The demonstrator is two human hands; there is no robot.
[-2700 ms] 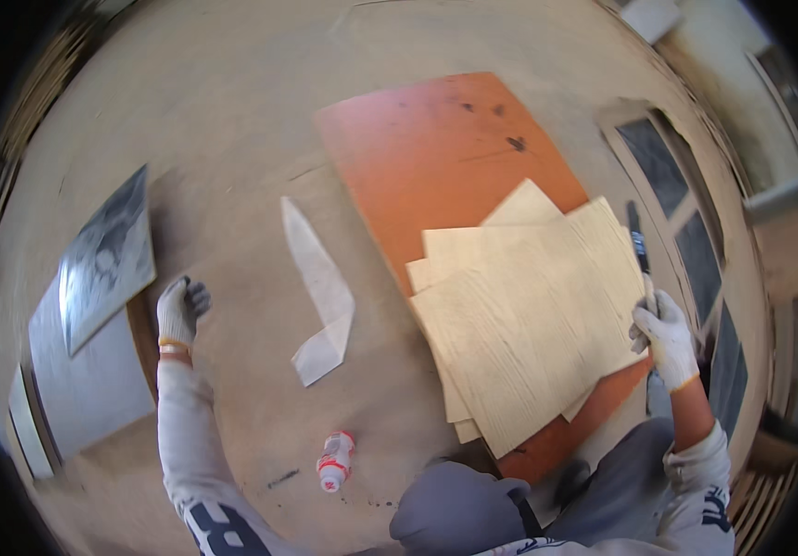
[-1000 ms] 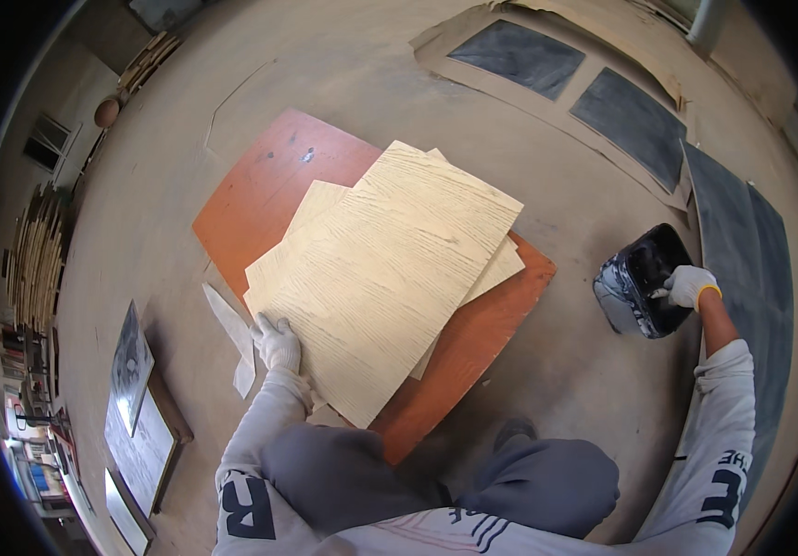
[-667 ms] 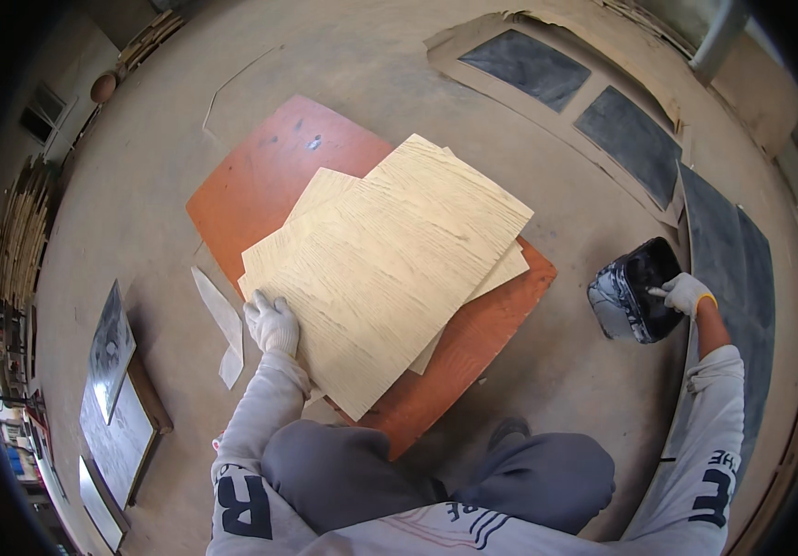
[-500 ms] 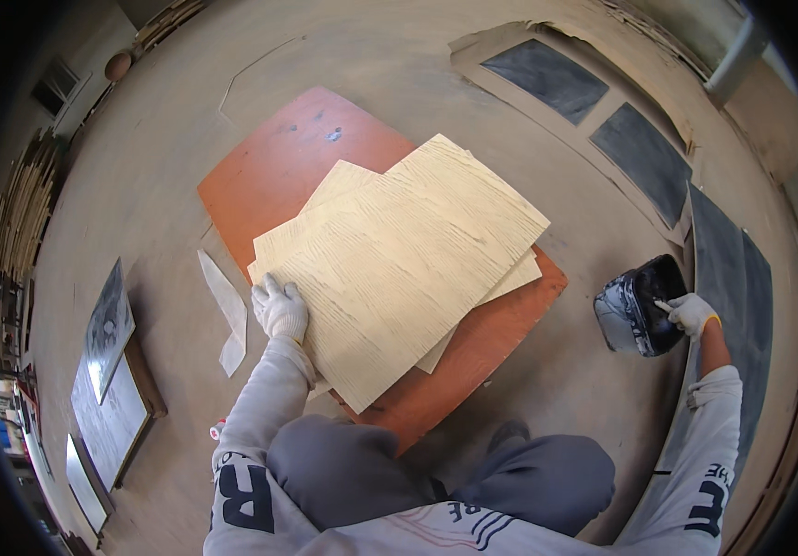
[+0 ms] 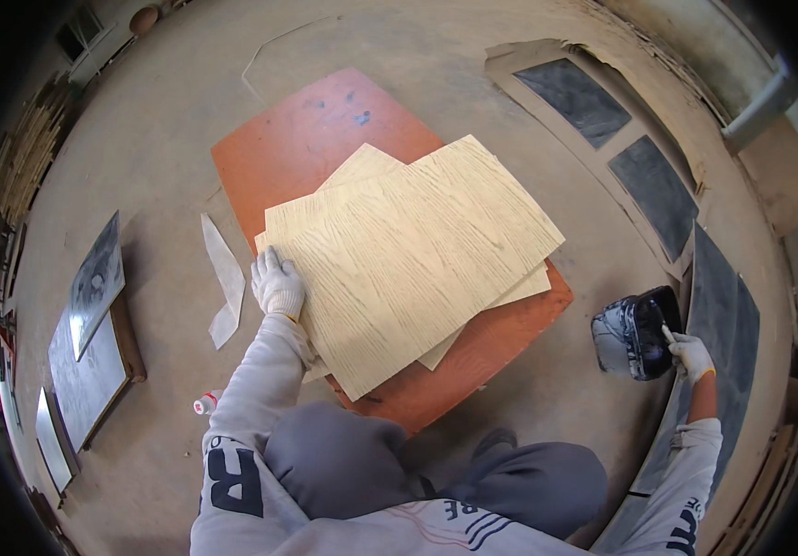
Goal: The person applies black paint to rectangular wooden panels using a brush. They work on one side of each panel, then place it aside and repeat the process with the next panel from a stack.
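Observation:
My left hand point(image 5: 278, 283), in a white knit glove, rests with its fingers stretched out on the left edge of a pale wood-grain sheet point(image 5: 408, 259). That sheet tops a small, unevenly fanned stack of similar sheets, lying on a larger red-brown board point(image 5: 325, 125). At the right, my gloved right hand point(image 5: 693, 356) is closed around the pale handle of a brush point(image 5: 669, 334). The brush's lower end is hidden inside a black-smeared bucket point(image 5: 614, 335), which holds dark, glossy paint and stands tilted in view on the floor.
Dark-coated panels point(image 5: 573, 100) lie on brown cardboard point(image 5: 510, 65) at the far right, with longer dark sheets point(image 5: 723, 324) beside the bucket. Shiny grey panels point(image 5: 88, 371) stand at the left. Near my left arm are a torn pale strip point(image 5: 224, 278) and a small white bottle point(image 5: 205, 403).
The view has shifted slightly. My left hand stays on the sheet's edge. My right hand still holds the brush at the bucket, its handle now a little more upright.

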